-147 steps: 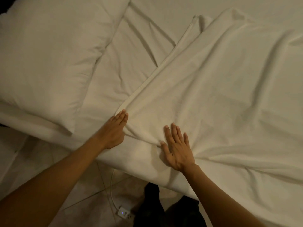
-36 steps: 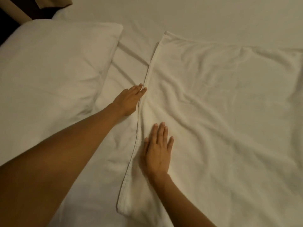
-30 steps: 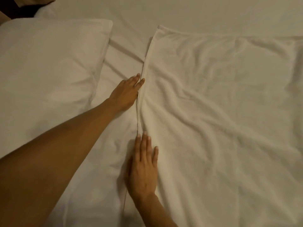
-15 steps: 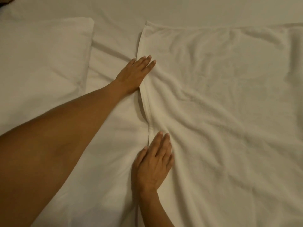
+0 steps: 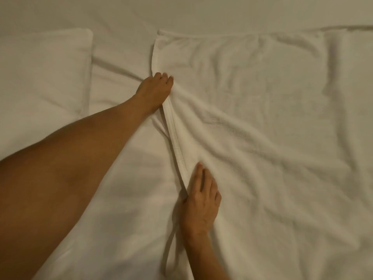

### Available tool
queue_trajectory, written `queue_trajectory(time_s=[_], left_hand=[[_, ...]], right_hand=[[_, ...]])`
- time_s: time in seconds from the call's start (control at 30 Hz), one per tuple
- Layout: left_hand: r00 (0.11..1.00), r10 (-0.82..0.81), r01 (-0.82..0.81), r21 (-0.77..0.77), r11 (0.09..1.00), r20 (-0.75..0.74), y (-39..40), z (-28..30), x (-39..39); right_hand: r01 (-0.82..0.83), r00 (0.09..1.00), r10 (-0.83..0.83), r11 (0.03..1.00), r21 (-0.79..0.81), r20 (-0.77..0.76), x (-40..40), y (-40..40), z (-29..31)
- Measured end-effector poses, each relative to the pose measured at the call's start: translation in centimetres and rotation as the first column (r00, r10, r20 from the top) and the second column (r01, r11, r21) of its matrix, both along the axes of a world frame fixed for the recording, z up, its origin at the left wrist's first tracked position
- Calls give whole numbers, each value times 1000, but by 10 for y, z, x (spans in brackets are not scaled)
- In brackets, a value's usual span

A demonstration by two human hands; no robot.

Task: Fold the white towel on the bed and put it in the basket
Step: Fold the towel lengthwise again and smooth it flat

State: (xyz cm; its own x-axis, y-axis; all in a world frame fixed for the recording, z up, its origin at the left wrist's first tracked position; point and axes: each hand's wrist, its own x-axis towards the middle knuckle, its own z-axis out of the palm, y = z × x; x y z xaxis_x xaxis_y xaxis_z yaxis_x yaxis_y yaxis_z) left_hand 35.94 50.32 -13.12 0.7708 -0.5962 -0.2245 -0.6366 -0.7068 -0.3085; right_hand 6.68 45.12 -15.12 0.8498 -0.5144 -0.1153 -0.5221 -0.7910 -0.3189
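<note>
White bedding [image 5: 125,199] fills the whole frame in dim, warm light, so sheet and cloth are hard to tell apart except by texture. At upper left lies a pillow [image 5: 40,73], cut off by the left edge. The white towel [image 5: 272,138] spreads, wrinkled, over the centre and right of the frame, running out past the right and bottom edges; its hemmed left border runs from the upper centre down to the lower centre. The left hand [image 5: 155,89], in the upper centre, has its fingers curled onto that border, bunching the cloth, though whether it pinches it or only presses cannot be told. The right hand [image 5: 201,205], at lower centre, lies flat and spread on the towel just beside the hem, thumb tucked at the edge.
</note>
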Motion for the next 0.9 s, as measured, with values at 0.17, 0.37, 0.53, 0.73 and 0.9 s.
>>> queue_trajectory(time_s=[0.17, 0.37, 0.53, 0.73, 0.9], left_hand=[[999, 1, -6, 106, 994, 46, -23, 40, 4], [999, 40, -40, 96, 995, 2, -64, 101, 2], [999, 49, -48, 46, 998, -18, -119, 149, -1], [999, 32, -33, -35, 999, -20, -211, 181, -16], [996, 36, -44, -112, 993, -78, -302, 195, -42]], right_hand=[[-29, 991, 31, 999, 15, -129, -11, -40, 26], [93, 952, -102, 995, -43, -288, -29, -112, 68], [168, 935, -205, 975, -147, -289, -47, -201, 103], [251, 935, -298, 939, -237, -190, -72, -301, 129], [261, 943, -306, 925, -278, -134, -104, -390, 149]])
